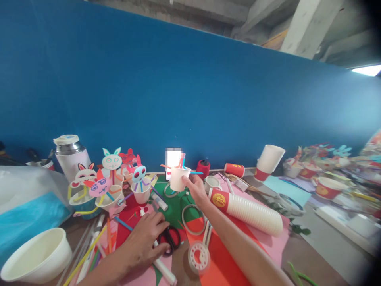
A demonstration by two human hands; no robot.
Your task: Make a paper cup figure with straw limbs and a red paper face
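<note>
My right hand (197, 190) reaches forward and grips a white paper cup (179, 178) by its side, held up near the back of the table. Red, blue and orange strips stick out of the cup. My left hand (150, 234) lies low over the table, fingers loosely bent and apart, across a white marker-like stick (163, 270). Just beside its fingertips are black-handled scissors (171, 240). A roll of clear tape (199, 257) lies between my arms. To the left stand several cups with paper animal heads, including a pale blue one (138, 174) and a pink one (99, 186).
A long stack of nested paper cups (253, 212) lies at the right of my forearm. A white bowl (37, 256) sits front left, near a thermos (71, 153). Upright cups (269, 159) stand against the blue partition (190, 87). Coloured paper (218, 248) covers the middle.
</note>
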